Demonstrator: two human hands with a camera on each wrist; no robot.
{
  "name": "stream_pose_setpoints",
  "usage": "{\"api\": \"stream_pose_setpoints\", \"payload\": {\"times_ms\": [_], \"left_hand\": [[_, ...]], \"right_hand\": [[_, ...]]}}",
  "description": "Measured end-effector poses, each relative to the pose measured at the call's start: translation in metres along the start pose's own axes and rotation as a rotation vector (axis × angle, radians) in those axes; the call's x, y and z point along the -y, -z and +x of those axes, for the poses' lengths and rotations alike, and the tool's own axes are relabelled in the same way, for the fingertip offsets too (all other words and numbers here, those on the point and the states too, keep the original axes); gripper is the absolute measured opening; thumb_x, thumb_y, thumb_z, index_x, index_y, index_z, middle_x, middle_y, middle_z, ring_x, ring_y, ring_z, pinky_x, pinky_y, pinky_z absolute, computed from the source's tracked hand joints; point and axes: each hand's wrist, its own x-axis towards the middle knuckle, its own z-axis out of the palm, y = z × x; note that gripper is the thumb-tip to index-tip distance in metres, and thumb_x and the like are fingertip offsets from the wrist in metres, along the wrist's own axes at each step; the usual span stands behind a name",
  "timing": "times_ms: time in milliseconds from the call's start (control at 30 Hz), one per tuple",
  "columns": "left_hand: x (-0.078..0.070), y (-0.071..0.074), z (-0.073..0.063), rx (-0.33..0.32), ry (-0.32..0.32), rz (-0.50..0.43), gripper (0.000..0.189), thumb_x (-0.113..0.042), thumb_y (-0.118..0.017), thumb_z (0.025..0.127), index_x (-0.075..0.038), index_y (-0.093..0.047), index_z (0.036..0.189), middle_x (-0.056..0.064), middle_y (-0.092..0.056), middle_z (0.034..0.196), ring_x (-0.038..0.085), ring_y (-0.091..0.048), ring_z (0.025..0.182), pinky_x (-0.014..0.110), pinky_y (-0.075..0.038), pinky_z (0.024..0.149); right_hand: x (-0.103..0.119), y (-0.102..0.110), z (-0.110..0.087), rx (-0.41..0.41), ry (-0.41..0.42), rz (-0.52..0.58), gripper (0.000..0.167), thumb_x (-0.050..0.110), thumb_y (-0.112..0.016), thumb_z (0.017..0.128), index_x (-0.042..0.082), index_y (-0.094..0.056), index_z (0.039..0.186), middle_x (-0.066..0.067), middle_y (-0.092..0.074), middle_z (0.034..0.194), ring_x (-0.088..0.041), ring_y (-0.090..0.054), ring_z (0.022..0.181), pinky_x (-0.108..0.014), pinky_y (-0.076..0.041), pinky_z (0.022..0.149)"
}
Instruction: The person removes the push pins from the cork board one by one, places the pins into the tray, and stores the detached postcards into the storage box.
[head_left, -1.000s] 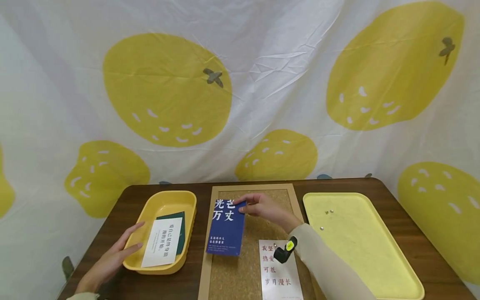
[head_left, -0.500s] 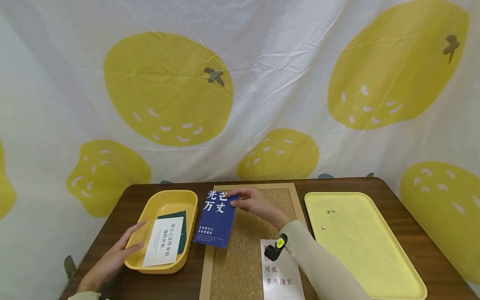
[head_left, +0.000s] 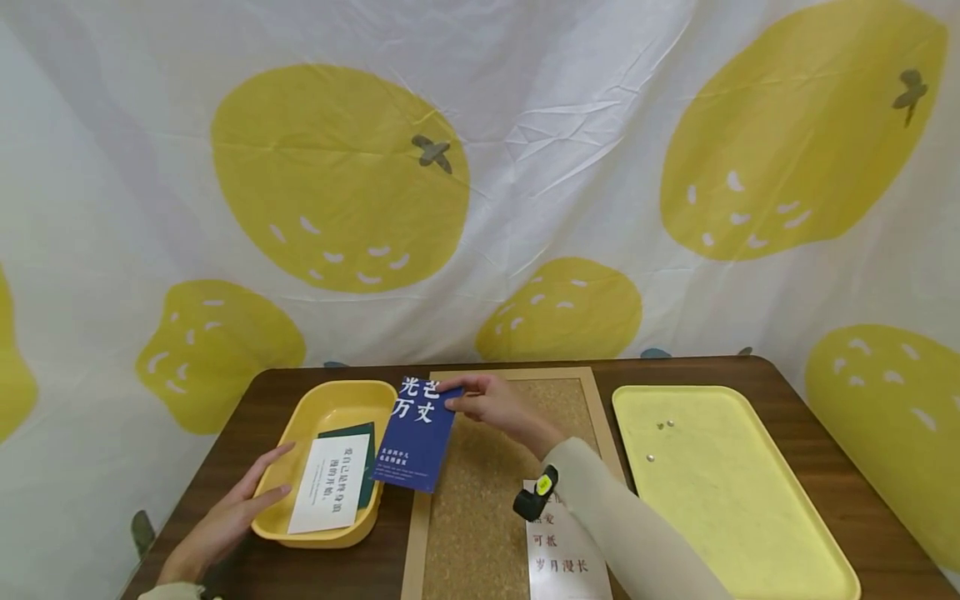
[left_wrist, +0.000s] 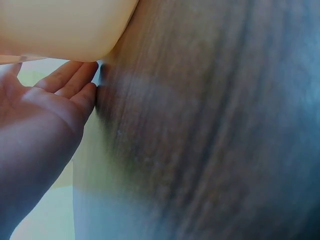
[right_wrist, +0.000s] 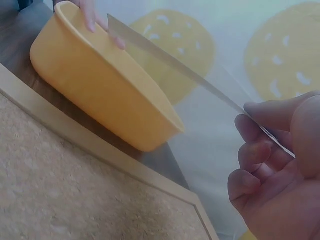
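Note:
My right hand (head_left: 498, 408) pinches a blue card (head_left: 415, 454) with white lettering by its upper right corner, between thumb and fingers. The card hangs tilted over the board's left edge, its lower left corner overlapping the rim of the yellow bin (head_left: 330, 404) in the head view. In the right wrist view the card (right_wrist: 170, 60) is seen edge-on. My left hand (head_left: 225, 521) holds the bin's left side, thumb and a finger over the rim, other fingers outside below it. Inside the bin lie a white card (head_left: 322, 492) and a dark green card (head_left: 360, 428) partly beneath it.
A framed cork board (head_left: 472, 533) lies mid-table, bearing a white card with red lettering (head_left: 562, 567), partly hidden by my right sleeve. To its right is a pale yellow tray (head_left: 720, 500) with a few small pins (head_left: 650, 458). A lemon-print curtain (head_left: 487, 167) hangs behind.
My right hand has carried the blue card leftward and slightly up, from above the cork board to beside the bin, tilting it a little. The left hand keeps its place on the bin.

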Motion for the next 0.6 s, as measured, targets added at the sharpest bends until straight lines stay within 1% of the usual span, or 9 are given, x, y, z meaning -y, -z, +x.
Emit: {"api": "stream_pose_setpoints", "payload": {"times_ms": [67, 167, 333, 500, 600], "left_hand": [[0.0, 0.0, 0.0, -0.001, 0.004, -0.001, 0.071, -0.022, -0.055, 0.101, -0.022, -0.013, 0.158, 0.016, 0.007, 0.165, 0.043, 0.007, 0.149, 0.069, -0.005, 0.115], [0.0, 0.0, 0.0, -0.003, 0.011, -0.004, 0.071, -0.023, -0.055, 0.101, -0.022, -0.013, 0.158, 0.016, 0.007, 0.165, 0.043, 0.007, 0.149, 0.069, -0.005, 0.115], [-0.001, -0.001, 0.0, -0.009, 0.014, -0.004, 0.071, -0.022, -0.056, 0.101, -0.022, -0.014, 0.158, 0.017, 0.008, 0.165, 0.044, 0.007, 0.149, 0.069, -0.004, 0.115], [-0.001, -0.003, 0.0, -0.018, 0.032, 0.002, 0.071, -0.022, -0.056, 0.1, -0.022, -0.015, 0.158, 0.019, 0.008, 0.164, 0.046, 0.006, 0.149, 0.069, -0.003, 0.115], [-0.001, -0.003, 0.0, -0.022, 0.034, 0.01, 0.07, -0.022, -0.055, 0.1, -0.022, -0.015, 0.158, 0.019, 0.009, 0.164, 0.047, 0.006, 0.148, 0.07, -0.002, 0.114]], "right_hand": [[-0.001, -0.003, 0.002, 0.002, 0.002, 0.012, 0.028, 0.009, -0.067, 0.093, 0.006, -0.071, 0.121, 0.002, -0.065, 0.091, -0.011, -0.045, 0.064, -0.022, -0.036, 0.057], [-0.001, -0.008, 0.005, 0.01, -0.003, 0.036, 0.029, 0.007, -0.066, 0.093, 0.004, -0.07, 0.121, 0.001, -0.065, 0.089, -0.011, -0.042, 0.061, -0.022, -0.034, 0.055], [0.004, -0.019, 0.007, 0.002, -0.023, 0.038, 0.026, 0.007, -0.066, 0.094, 0.006, -0.07, 0.12, 0.0, -0.067, 0.099, -0.011, -0.046, 0.065, -0.022, -0.037, 0.058], [0.008, -0.028, 0.009, 0.009, -0.006, 0.004, 0.025, 0.007, -0.066, 0.094, 0.005, -0.071, 0.118, -0.002, -0.064, 0.097, -0.013, -0.047, 0.065, -0.024, -0.038, 0.057], [0.009, -0.034, 0.012, 0.005, -0.014, -0.012, 0.024, 0.008, -0.067, 0.094, 0.008, -0.072, 0.117, -0.002, -0.064, 0.098, -0.014, -0.047, 0.065, -0.024, -0.037, 0.056]]}}
